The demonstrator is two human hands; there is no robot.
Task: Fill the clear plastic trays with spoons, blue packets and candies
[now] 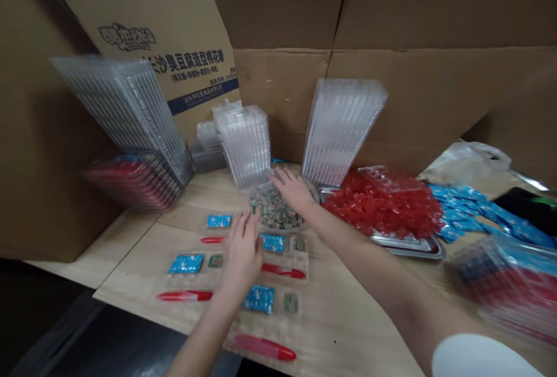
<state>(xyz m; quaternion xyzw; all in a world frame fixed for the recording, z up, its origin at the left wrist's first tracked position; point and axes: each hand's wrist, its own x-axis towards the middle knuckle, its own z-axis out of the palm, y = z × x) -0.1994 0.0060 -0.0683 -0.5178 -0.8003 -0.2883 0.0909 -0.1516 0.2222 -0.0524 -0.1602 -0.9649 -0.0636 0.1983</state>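
Note:
My left hand (242, 252) is over the clear plastic trays (200, 278), fingers stretched forward and slightly apart. Nothing shows in it, though its underside is hidden. The trays hold blue printed packets (186, 264), small green-and-silver sachets (290, 303) and red long pointed pieces (265, 347). My right hand (295, 192) is stretched over the round clear bowl (300, 227) of small green-and-silver sachets (274, 210), fingers apart near its back rim. Whether those fingertips touch anything is blurred.
Stacks of clear trays (343, 127) stand behind the bowl and at the left (126, 104). Red pieces heap on a metal tray (411, 243) at right, beside blue packets (461, 206). Filled trays are stacked at the left (134, 180) and right (517, 284). Cardboard boxes (404, 93) wall the back.

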